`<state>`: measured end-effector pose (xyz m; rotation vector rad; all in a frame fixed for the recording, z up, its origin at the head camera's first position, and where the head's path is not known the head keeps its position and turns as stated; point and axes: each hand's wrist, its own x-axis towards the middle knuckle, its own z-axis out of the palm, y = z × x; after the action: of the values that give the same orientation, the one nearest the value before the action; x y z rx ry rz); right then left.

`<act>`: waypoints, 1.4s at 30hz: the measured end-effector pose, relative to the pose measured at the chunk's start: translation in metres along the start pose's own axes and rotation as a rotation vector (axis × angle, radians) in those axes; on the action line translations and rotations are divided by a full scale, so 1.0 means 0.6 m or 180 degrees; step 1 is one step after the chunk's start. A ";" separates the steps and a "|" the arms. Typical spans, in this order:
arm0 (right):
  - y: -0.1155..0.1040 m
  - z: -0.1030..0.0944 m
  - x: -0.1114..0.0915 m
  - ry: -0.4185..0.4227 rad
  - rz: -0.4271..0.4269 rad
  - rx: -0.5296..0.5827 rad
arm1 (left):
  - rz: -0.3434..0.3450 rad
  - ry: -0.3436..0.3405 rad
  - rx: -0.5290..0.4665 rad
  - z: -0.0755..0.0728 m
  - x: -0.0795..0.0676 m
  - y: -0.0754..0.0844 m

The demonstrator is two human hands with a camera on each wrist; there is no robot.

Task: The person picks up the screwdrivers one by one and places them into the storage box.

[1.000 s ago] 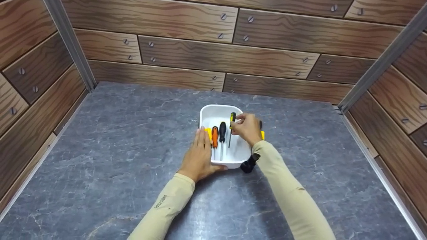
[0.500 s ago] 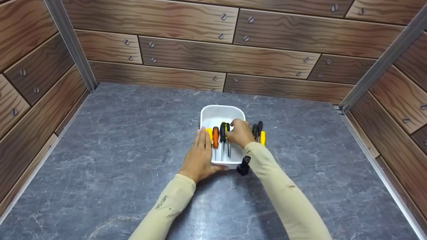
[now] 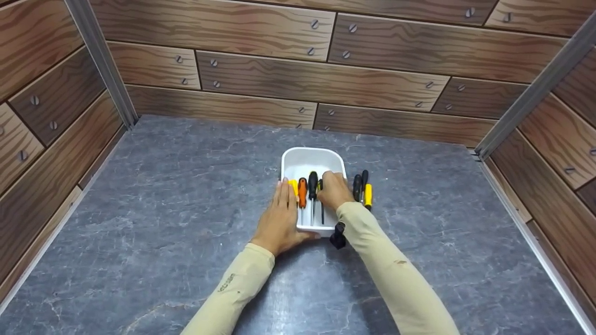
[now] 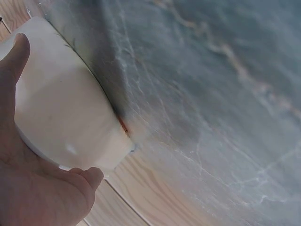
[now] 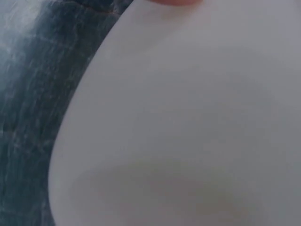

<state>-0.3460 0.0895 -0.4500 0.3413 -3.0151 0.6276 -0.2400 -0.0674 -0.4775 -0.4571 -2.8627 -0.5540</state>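
Observation:
A white plastic tray (image 3: 311, 160) sits mid-table. My left hand (image 3: 275, 223) lies along its left wall with fingers straight, thumb at the front wall; the left wrist view shows the same hand (image 4: 42, 193) against the tray's outer side (image 4: 66, 94). Inside lie an orange-handled screwdriver (image 3: 302, 191), a black-handled screwdriver (image 3: 313, 185) and a yellow handle (image 3: 293, 187) partly hidden by my left fingers. My right hand (image 3: 335, 191) pinches a black-and-yellow screwdriver (image 3: 322, 213) over the tray floor, its handle mostly covered. White tray surface (image 5: 164, 117) fills the right wrist view.
Just right of the tray, black-handled tools (image 3: 357, 187) and a yellow-handled one (image 3: 368, 193) lie together on the grey marbled table (image 3: 186, 195). A wood-patterned wall (image 3: 260, 79) closes the back, with similar panels on both sides.
My right hand has brought the black-and-yellow screwdriver down and slightly toward me, into the tray beside the black-handled one. The left hand keeps its place on the tray.

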 end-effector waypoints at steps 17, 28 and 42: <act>0.004 -0.001 -0.010 0.0198 -0.0219 -0.0048 | -0.0017 -0.0083 -0.0079 0.000 0.003 0.002; 0.018 -0.035 -0.009 0.0798 -0.0448 0.0168 | -0.0005 -0.0014 -0.0039 0.000 0.000 -0.001; 0.142 -0.065 -0.027 0.1128 0.0215 0.0387 | -0.0031 0.0035 -0.0144 0.005 0.001 0.000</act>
<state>-0.3495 0.1846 -0.4491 0.1163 -2.6661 0.7851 -0.2407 -0.0662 -0.4799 -0.4463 -2.8487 -0.6222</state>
